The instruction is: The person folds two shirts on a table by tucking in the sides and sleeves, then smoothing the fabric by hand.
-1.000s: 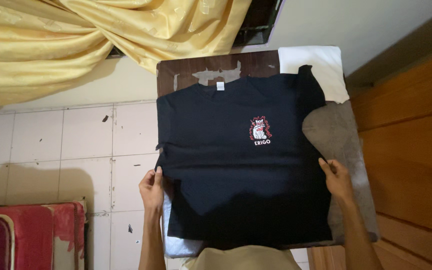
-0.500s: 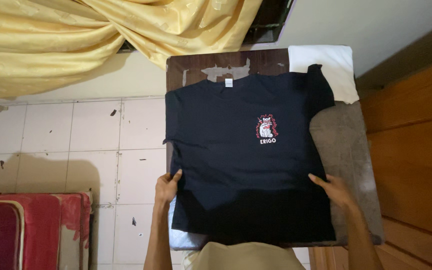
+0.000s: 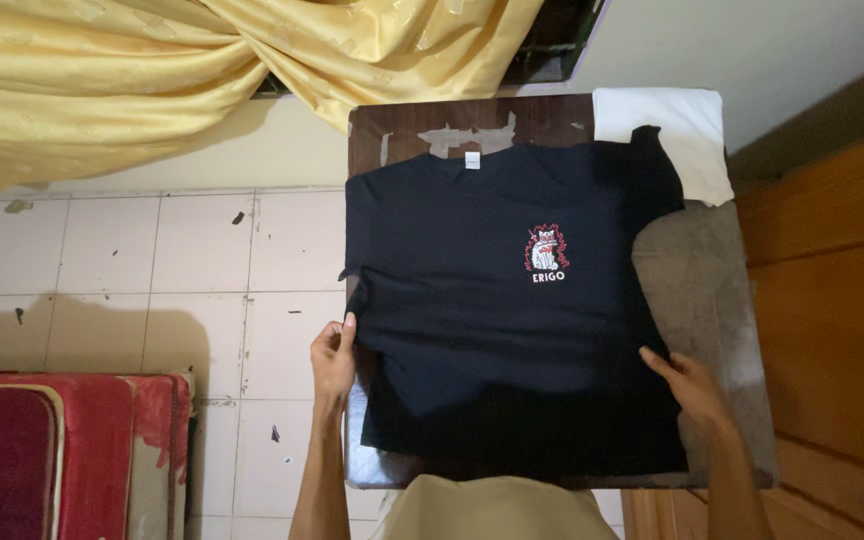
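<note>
The black T-shirt lies flat, collar pointing away, on a worn table over floor tiles. Left hand and right hand pinch its sides.

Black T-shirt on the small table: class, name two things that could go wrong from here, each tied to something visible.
1. The black T-shirt overhangs the table beside the left hand; it might slide toward the floor.
2. One sleeve overlaps the white cloth; tugging could drag that cloth askew.
</note>
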